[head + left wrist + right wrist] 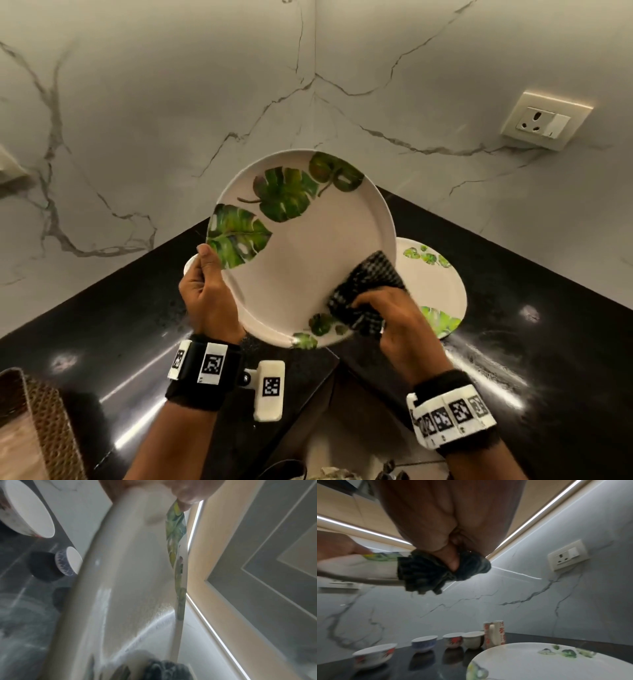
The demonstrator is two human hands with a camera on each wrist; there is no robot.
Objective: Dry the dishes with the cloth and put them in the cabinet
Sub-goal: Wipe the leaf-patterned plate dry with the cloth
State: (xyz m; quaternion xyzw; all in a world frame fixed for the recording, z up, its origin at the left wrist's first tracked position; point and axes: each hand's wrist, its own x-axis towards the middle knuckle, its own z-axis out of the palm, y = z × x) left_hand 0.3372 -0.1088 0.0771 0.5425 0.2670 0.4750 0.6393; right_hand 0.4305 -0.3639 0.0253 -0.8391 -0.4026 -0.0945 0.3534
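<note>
The right hand (387, 315) is curled round a bunched dark checked cloth (363, 291), which is pressed on the plate (308, 260) face at its lower right, w/ some cloth lapping over the rim. In the right wrist view the fingers (452, 559) are seen sunk into the wad, so grip is firm. The left hand (205, 291) pinches the plate's left rim, thumb on the leaf print, fingers presumably behind; the plate is held tilted, clear of the counter (137, 325), face toward the person.

Step judged in hand: wiping the face, early in the task. In the left wrist view a band of droplets is seen on the plate near the cloth, so drying isn't done there. Best done w/ the cloth swept in arcs from rim to centre, pressure kept moderate since only a rim pinch resists it; too hard a push could lever the plate out of the thumb. The plate should be turned bit by bit so each sector comes under the cloth, then flipped for the back & rim. A drier part of the cloth should be turned out if streaks remain.

A 2nd plate (435, 284) lies flat on the counter just right of and below the held one; bowls (423, 643), cups and a mug (494, 632) stand further back, apparently undried. No open cabinet is seen.
</note>
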